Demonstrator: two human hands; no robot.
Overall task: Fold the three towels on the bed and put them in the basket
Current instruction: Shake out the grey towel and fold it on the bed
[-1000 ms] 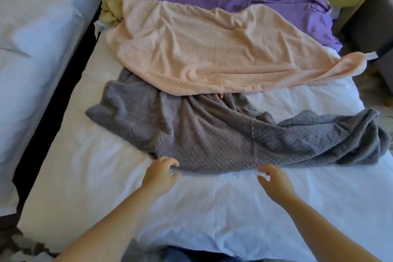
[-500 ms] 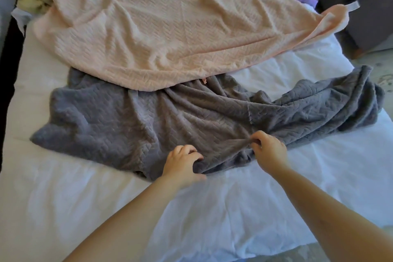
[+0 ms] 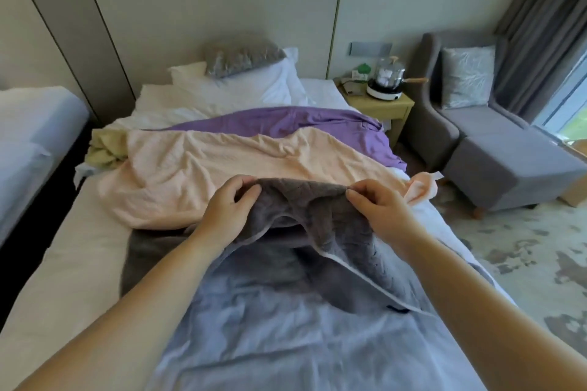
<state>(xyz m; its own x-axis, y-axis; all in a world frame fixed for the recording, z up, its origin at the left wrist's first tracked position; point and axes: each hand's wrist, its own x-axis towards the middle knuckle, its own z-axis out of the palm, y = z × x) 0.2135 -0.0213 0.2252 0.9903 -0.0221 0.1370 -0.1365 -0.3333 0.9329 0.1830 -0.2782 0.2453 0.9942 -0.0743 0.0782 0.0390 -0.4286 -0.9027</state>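
Fingers (image 3: pixel 246 183) of the left hand (image 3: pixel 227 211) and right hand (image 3: pixel 379 211) are pinching one edge of the grey towel (image 3: pixel 317 222), holding it above the bed (image 3: pixel 73 251) as the first fold is apparently beginning. Next, the edge likely needs spreading and matching to its opposite. Peach towel (image 3: pixel 203 174) and purple towel (image 3: pixel 286 122) are lying unfolded just beyond, crowding the folding space; no basket is showing.
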